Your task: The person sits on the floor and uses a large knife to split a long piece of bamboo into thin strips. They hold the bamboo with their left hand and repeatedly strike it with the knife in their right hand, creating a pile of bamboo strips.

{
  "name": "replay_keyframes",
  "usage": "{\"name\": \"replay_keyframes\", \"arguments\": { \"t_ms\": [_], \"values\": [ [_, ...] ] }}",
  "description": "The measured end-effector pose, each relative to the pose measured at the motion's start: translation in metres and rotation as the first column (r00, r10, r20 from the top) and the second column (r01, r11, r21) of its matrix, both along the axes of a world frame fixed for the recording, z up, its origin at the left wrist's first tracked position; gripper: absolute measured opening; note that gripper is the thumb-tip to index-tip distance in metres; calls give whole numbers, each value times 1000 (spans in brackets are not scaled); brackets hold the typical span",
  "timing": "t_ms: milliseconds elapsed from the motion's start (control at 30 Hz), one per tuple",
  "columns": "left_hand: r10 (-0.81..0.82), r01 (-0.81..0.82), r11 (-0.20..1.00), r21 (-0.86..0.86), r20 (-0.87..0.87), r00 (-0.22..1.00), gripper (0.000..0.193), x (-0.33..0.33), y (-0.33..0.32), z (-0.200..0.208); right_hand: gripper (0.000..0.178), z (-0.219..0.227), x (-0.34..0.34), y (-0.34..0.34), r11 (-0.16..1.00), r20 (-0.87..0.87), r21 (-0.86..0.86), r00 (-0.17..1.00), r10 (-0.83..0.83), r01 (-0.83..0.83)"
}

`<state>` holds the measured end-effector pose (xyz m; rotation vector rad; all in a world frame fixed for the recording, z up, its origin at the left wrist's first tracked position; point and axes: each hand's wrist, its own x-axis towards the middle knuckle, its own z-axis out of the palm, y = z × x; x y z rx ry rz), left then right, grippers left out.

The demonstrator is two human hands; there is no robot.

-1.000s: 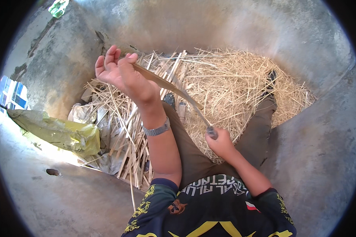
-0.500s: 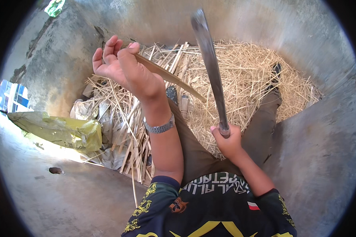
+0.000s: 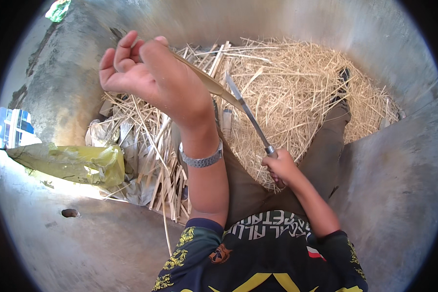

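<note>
Raised at the upper left, my left hand (image 3: 148, 75) holds a bamboo strip (image 3: 211, 85) near the thumb, with its other fingers curled loosely. The strip slants down to the right, over the straw. My right hand (image 3: 284, 168) is closed around the handle of a long-bladed machete (image 3: 251, 117) in front of my right thigh. Its dark blade points up and left, meeting or crossing the strip's lower end; which of the two, I cannot tell. A pale sliver (image 3: 256, 74) shows just beyond the blade's tip.
Between my outstretched legs (image 3: 321, 138) lies a thick heap of shavings (image 3: 297, 80). Split bamboo sticks (image 3: 165, 190) are piled at the left, beside a yellow plastic bag (image 3: 95, 163). Grey concrete walls (image 3: 384, 53) curve around me; the left one has a small hole (image 3: 70, 213).
The machete has swung downward from its raised position, bringing its blade to the strip's lower end. My left hand has shifted slightly up and left, still holding the strip.
</note>
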<state>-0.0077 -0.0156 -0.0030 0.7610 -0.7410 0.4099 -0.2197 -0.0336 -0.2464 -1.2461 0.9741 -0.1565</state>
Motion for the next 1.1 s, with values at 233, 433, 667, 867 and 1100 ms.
{"name": "replay_keyframes", "arguments": {
  "t_ms": [233,433,667,867,1100],
  "values": [
    [150,-145,985,96,-50,987,35,20,5,-4,18,39,20,-19,813,-91,-565,990,109,-142],
    [136,-135,990,37,-27,990,33,14,-6,-3,19,55,82,-18,847,198,-522,980,9,98],
    [116,-115,991,63,-21,993,21,14,4,-8,30,-113,34,-43,837,-334,-534,939,-78,-121],
    [59,-58,998,-25,61,996,34,8,-7,-9,27,-139,35,-39,907,-220,-421,968,-116,13],
    [-66,68,997,35,-58,996,24,19,8,3,18,-129,30,-56,956,39,286,997,60,-68]
  ]
}}
